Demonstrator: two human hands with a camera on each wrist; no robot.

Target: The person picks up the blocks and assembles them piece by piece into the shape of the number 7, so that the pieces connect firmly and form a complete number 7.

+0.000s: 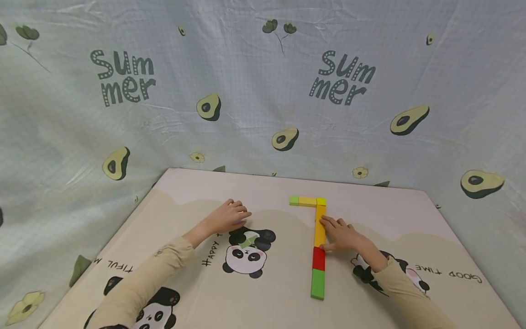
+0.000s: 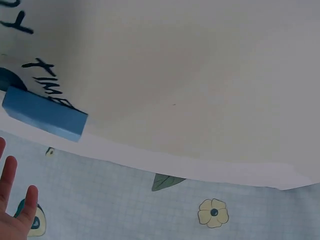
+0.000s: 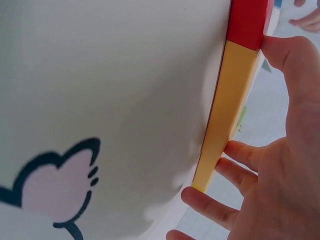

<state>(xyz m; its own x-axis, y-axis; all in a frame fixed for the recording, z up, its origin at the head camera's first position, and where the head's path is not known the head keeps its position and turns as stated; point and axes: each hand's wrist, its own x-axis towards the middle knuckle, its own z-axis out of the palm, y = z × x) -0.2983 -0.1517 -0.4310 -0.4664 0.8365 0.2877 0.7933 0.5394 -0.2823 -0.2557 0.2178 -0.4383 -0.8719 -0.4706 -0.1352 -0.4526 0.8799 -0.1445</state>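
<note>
A line of blocks runs toward me, with an orange section (image 1: pixel 319 230), a red block (image 1: pixel 318 258) and a green block (image 1: pixel 318 284). My right hand (image 1: pixel 344 235) rests along its right side. The right wrist view shows the fingertips (image 3: pixel 225 162) against the orange side and the thumb (image 3: pixel 275 47) where orange meets red. My left hand (image 1: pixel 227 216) hovers low by a printed panda, fingers loosely extended. A blue block (image 2: pixel 46 112) lies beneath it, with the visible fingers (image 2: pixel 27 205) apart from it in the left wrist view; the left thumb is hidden there.
At the far end, the line turns left through a yellow corner block (image 1: pixel 321 201) and an orange block (image 1: pixel 307 201) to a small green block (image 1: pixel 293 200). A panda-printed cloth (image 1: pixel 279 297) covers the table. A patterned curtain (image 1: pixel 246 68) hangs behind the table.
</note>
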